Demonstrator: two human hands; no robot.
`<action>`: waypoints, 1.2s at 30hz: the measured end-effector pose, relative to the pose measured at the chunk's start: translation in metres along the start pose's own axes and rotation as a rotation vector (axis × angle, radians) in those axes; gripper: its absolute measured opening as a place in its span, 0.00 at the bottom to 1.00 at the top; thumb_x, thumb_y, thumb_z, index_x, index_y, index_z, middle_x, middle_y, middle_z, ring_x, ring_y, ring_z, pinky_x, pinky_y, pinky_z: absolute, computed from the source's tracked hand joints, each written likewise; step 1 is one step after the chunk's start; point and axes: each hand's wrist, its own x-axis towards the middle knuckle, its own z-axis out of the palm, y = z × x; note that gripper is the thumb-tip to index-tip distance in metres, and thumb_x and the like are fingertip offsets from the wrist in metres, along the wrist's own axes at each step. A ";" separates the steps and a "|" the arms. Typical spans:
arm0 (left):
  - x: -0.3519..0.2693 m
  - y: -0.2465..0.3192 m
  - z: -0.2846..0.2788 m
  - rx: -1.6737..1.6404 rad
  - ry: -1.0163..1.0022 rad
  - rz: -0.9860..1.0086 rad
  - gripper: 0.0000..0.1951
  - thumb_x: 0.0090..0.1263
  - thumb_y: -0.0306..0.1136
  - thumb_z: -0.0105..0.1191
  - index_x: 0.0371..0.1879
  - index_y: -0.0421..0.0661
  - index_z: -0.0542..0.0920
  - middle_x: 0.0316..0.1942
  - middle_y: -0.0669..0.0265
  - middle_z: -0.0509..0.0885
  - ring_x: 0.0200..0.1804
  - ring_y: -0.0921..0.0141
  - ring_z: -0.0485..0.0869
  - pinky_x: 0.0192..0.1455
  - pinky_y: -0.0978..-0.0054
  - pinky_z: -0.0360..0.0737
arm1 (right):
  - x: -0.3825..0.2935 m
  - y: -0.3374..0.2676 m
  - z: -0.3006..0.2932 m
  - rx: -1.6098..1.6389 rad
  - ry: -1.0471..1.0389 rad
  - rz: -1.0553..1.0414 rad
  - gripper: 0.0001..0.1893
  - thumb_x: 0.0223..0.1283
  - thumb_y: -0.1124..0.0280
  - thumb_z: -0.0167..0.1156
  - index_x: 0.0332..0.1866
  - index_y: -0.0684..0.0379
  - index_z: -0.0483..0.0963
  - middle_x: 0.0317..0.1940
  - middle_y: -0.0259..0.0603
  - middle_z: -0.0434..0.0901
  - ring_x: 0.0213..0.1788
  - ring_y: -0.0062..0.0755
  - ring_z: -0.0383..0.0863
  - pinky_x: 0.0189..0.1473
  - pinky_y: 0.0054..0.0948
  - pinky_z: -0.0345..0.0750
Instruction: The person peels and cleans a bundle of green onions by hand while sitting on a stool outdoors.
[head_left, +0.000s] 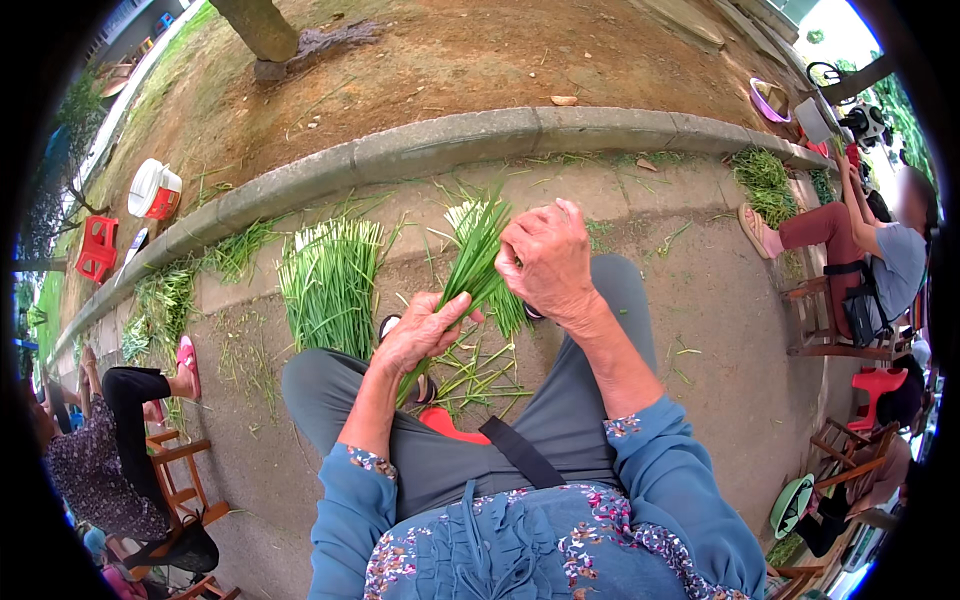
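My left hand grips a bunch of long green leaves, apparently garlic chives, that slants up and to the right between my knees. Close beside the bunch's upper part, my right hand is raised with curled fingers. Whether it pinches a leaf is hidden. Behind the held bunch, another pile of chives with pale stem ends lies on the pavement. To the left rests a larger, neatly aligned pile of chives, pale ends pointing away from me. Loose stems are scattered on the ground between my feet.
A concrete kerb curves across ahead, with bare soil beyond. A white bucket and a red stool stand left. Seated people are on both sides, including a person in maroon trousers near heaped greens.
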 end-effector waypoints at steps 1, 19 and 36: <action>0.000 -0.001 0.001 -0.001 0.001 0.002 0.20 0.71 0.50 0.46 0.34 0.45 0.81 0.09 0.78 0.60 0.12 0.84 0.56 0.15 0.83 0.51 | 0.000 -0.003 0.002 -0.018 0.009 0.031 0.05 0.41 0.71 0.61 0.26 0.54 0.74 0.28 0.34 0.77 0.39 0.34 0.77 0.56 0.45 0.64; 0.021 -0.022 0.001 0.365 0.350 0.334 0.15 0.68 0.41 0.53 0.33 0.39 0.81 0.13 0.76 0.63 0.20 0.81 0.60 0.20 0.77 0.58 | -0.001 0.053 -0.002 0.072 0.226 0.690 0.14 0.54 0.63 0.61 0.19 0.60 0.72 0.16 0.44 0.76 0.21 0.44 0.78 0.27 0.40 0.72; 0.018 -0.017 0.004 0.784 0.540 0.409 0.10 0.64 0.41 0.56 0.36 0.48 0.80 0.19 0.52 0.77 0.24 0.53 0.78 0.27 0.60 0.71 | 0.011 0.020 -0.017 0.325 0.419 0.223 0.04 0.51 0.75 0.62 0.32 0.55 0.76 0.29 0.35 0.79 0.37 0.35 0.79 0.52 0.37 0.68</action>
